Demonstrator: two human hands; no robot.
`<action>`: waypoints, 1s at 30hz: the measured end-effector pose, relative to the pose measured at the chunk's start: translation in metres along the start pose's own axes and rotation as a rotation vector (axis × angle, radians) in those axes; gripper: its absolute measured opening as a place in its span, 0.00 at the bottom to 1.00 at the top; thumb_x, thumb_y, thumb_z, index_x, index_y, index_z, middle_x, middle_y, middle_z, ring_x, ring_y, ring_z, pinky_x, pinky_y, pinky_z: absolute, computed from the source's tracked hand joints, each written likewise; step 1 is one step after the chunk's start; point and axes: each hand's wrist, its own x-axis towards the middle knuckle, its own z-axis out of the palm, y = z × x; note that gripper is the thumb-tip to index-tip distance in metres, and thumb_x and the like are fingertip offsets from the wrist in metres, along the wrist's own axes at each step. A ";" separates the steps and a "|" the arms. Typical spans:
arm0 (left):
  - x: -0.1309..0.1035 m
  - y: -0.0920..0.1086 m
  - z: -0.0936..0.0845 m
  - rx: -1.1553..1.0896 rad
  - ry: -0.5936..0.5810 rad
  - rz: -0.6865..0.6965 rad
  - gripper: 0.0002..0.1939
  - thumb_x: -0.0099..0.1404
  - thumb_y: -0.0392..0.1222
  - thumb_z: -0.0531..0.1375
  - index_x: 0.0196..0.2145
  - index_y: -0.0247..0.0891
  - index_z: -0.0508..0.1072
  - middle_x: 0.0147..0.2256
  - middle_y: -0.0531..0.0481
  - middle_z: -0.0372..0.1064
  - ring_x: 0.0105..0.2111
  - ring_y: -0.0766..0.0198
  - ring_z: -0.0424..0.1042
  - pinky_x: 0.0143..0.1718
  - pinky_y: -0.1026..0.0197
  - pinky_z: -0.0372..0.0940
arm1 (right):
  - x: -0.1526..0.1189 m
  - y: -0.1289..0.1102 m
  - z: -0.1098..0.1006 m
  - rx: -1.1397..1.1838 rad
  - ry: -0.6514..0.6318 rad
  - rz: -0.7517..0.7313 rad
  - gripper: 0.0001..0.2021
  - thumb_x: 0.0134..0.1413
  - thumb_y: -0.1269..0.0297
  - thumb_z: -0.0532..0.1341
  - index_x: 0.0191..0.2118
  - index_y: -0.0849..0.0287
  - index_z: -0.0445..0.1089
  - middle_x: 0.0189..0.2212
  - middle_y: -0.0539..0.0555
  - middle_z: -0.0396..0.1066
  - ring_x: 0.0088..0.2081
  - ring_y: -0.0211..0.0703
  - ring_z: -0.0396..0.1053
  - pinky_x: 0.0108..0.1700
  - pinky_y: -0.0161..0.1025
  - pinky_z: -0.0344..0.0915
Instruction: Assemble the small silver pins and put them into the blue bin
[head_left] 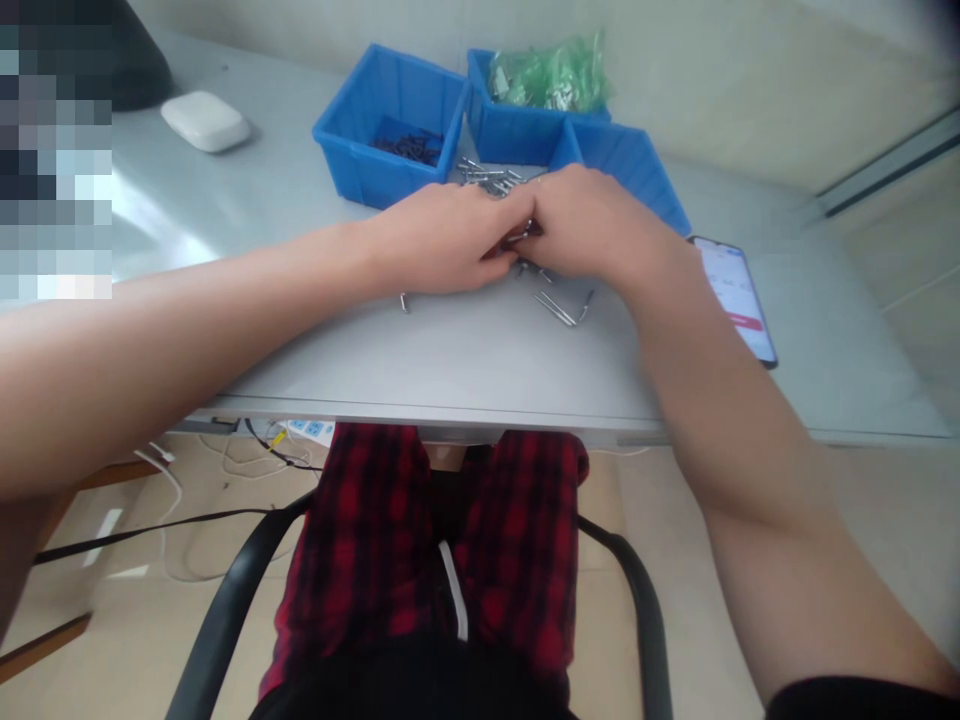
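My left hand (454, 238) and my right hand (581, 225) meet over the table, fingertips touching and fingers curled inward. Shiny bits of metal show in the gap between them. What each hand holds is mostly hidden by the fingers. Just behind the hands lies a heap of thin silver metal pins (487, 178), partly covered by them. More loose pins (556, 309) lie in front of my right hand, one of them angled against the others. A single short pin (405, 303) rests below my left wrist.
Behind the hands stand a blue bin (349, 170) of dark screws, a second blue bin (517, 140) with a green plastic bag (551, 75), and a third blue bin (622, 165). A phone (739, 300) lies beside my right forearm. A white case (205, 121) sits at far left.
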 end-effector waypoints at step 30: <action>0.000 -0.002 0.000 0.046 -0.016 -0.003 0.30 0.79 0.53 0.47 0.71 0.49 0.73 0.55 0.45 0.87 0.54 0.44 0.83 0.53 0.44 0.74 | 0.001 0.002 0.001 0.017 -0.007 0.001 0.16 0.63 0.58 0.64 0.50 0.36 0.88 0.54 0.55 0.88 0.56 0.79 0.81 0.50 0.60 0.72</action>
